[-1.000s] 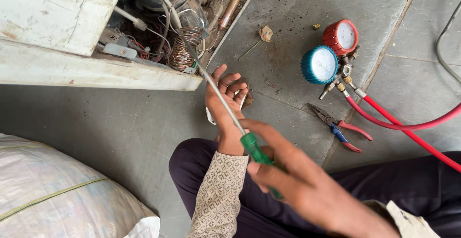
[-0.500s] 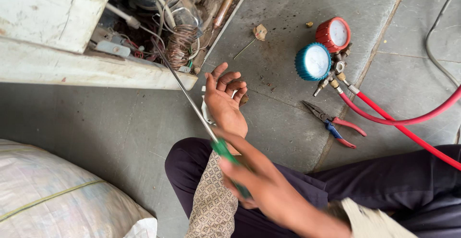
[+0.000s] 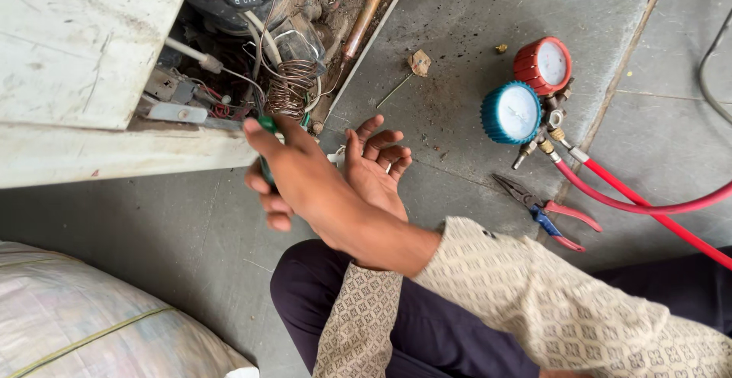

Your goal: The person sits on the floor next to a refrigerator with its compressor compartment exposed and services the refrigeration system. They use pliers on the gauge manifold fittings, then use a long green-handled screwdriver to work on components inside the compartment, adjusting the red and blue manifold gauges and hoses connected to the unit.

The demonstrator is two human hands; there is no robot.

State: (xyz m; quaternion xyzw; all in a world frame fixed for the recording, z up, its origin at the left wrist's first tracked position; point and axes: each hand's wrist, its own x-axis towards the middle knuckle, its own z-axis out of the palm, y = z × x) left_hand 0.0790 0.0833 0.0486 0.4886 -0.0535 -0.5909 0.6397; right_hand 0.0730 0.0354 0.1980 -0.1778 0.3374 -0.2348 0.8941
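Seen from above, looking down at a grey concrete floor (image 3: pixel 473 65). Top left, a white appliance casing (image 3: pixel 76 50), opened to show wires, a coiled copper tube (image 3: pixel 290 88) and a copper pipe (image 3: pixel 362 16). Bottom left, a pale woven sack (image 3: pixel 84 317). At right, a gauge set with a blue dial (image 3: pixel 511 113) and a red dial (image 3: pixel 543 65), trailing red hoses (image 3: pixel 648 206). Just below the dials, red-and-blue-handled pliers (image 3: pixel 545 214) on the floor. Centre, two hands in patterned cream sleeves. Right hand (image 3: pixel 301 176), grip closed around a green-handled screwdriver (image 3: pixel 266 125), handle mostly hidden by the fingers, shaft pointing into the open casing beside the coil. Left hand (image 3: pixel 377 164), grip open and empty, palm up, just behind the right wrist. Best handled with the tip seated squarely before turning, clear of the loose wires and thin coil.
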